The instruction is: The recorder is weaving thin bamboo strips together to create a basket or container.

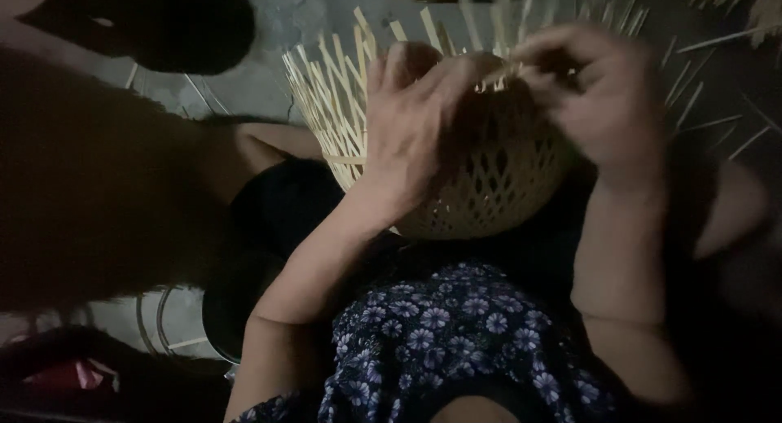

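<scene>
A half-woven bamboo basket [497, 191] rests on my lap, its open lattice side toward me and several loose pale strips [334, 89] fanning up from its rim. My left hand [411, 126] lies over the basket's near side, fingers curled on the weave at the top. My right hand [603, 97] is at the upper right of the rim, with thumb and fingers pinching a thin bamboo strip [501, 74] that sticks out toward the left hand.
Loose bamboo strips [700, 89] lie scattered on the grey floor at the upper right. A dark rounded object [187, 24] sits at the upper left. A dark stool with metal legs [175, 325] stands at the lower left. My blue flowered garment [456, 333] fills the bottom.
</scene>
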